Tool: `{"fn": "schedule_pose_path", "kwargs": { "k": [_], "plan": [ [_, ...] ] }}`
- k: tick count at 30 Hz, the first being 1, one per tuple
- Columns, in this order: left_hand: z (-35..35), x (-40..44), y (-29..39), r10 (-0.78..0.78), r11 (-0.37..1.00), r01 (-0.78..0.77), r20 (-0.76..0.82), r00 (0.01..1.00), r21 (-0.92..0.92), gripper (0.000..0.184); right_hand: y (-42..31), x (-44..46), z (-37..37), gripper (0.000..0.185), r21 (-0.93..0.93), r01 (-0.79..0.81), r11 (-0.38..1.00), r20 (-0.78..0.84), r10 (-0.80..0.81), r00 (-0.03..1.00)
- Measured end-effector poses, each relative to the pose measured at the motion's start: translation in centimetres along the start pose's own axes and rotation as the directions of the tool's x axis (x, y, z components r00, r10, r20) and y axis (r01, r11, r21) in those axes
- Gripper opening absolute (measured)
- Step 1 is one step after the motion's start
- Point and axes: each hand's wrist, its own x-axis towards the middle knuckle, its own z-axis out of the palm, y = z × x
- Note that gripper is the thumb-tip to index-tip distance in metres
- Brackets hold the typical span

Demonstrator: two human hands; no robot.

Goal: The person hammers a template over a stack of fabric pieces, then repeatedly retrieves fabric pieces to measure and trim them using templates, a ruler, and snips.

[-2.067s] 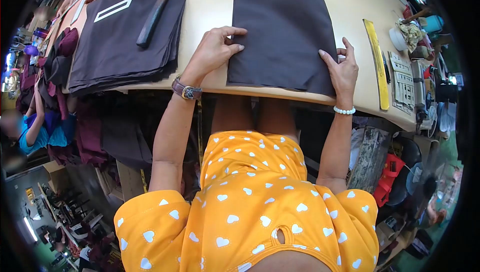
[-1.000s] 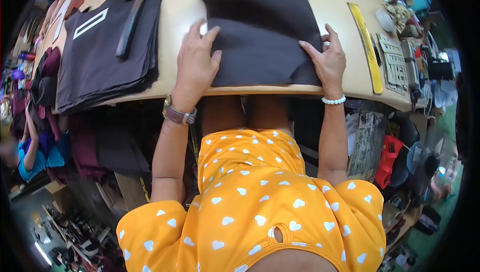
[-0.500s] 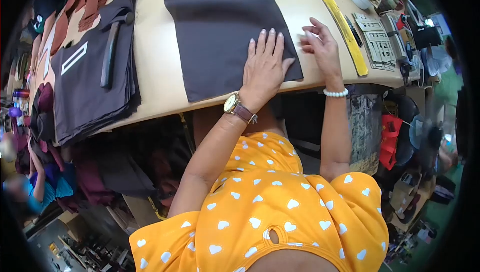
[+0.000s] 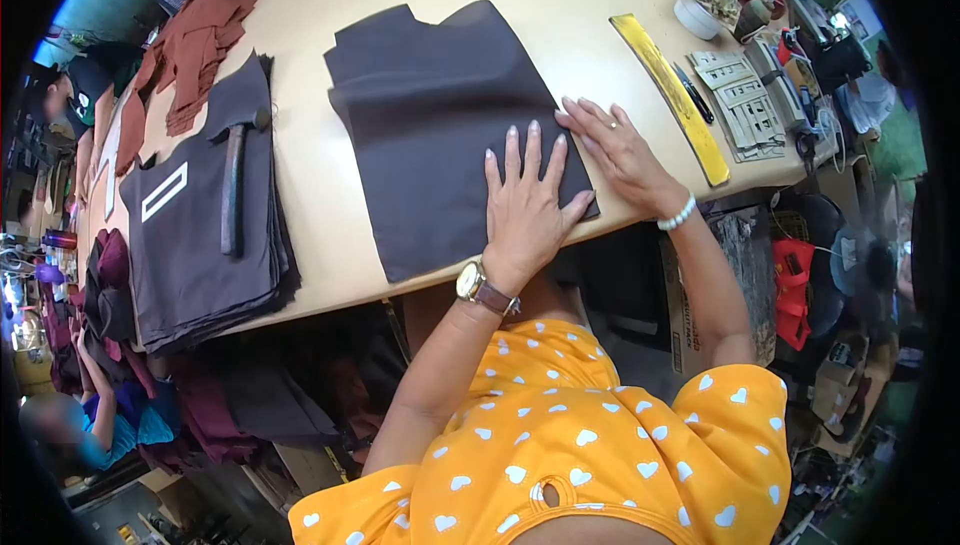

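A dark cut fabric panel, apparently layered at its upper left edge, lies flat on the table in front of me. My left hand rests on its lower right part, palm down with fingers spread. At the panel's right edge, my right hand has its fingers stretched out, the tips touching or just over that edge. Neither hand grips anything. To the left is a stack of dark fabric pieces, with a hammer and a white rectangular frame on top.
On the pale table, a yellow ruler-like strip lies right of my hands, beside a dark pen-like tool and slotted templates. A white bowl stands farther back. Rust-coloured fabric lies at far left, near other people.
My right hand has come down from its raised position to the panel's right edge. My left hand stays flat on the panel. The view has tilted, showing more of the table's far side.
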Motion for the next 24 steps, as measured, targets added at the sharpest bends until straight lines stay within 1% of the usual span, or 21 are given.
{"fn": "schedule_pose_path", "kwargs": {
  "k": [4, 7, 11, 13, 20, 23, 24],
  "plan": [
    [-0.2, 0.1, 0.1, -0.003, 1.0, 0.002, 0.015, 1.0, 0.007, 0.064, 2.3, 5.0, 0.6, 0.047, 0.008, -0.003, 1.0, -0.015, 0.004, 1.0],
    [-0.3, 0.2, 0.1, -0.01, 1.0, 0.009, 0.03, 1.0, 0.013, 0.063, 4.6, 8.7, 1.8, 0.046, -0.017, 0.003, 1.0, -0.061, -0.004, 0.998],
    [-0.2, 0.2, 0.1, -0.012, 1.0, 0.011, 0.032, 0.999, 0.015, 0.064, 5.8, 12.5, 2.1, 0.045, 0.004, -0.042, 0.999, -0.08, 0.042, 0.996],
    [-0.1, 0.1, 0.1, -0.014, 1.0, 0.014, 0.029, 0.999, 0.012, 0.064, 6.3, 14.0, 2.6, 0.045, -0.021, -0.064, 0.998, -0.092, 0.062, 0.994],
    [0.0, -0.3, 0.3, -0.011, 1.0, 0.011, 0.003, 1.0, 0.002, 0.061, 6.1, 14.5, 3.3, 0.049, 0.005, -0.138, 0.99, -0.116, 0.138, 0.984],
    [-0.7, -1.3, 0.7, -0.017, 1.0, 0.017, 0.018, 1.0, 0.011, 0.06, 4.3, 13.7, 2.6, 0.054, 0.104, -0.184, 0.977, -0.095, 0.194, 0.976],
    [-0.9, -1.8, 1.0, -0.014, 1.0, 0.014, 0.029, 0.999, 0.012, 0.06, 4.0, 13.1, 2.8, 0.055, 0.11, -0.176, 0.978, -0.102, 0.187, 0.977]
  ]
}}
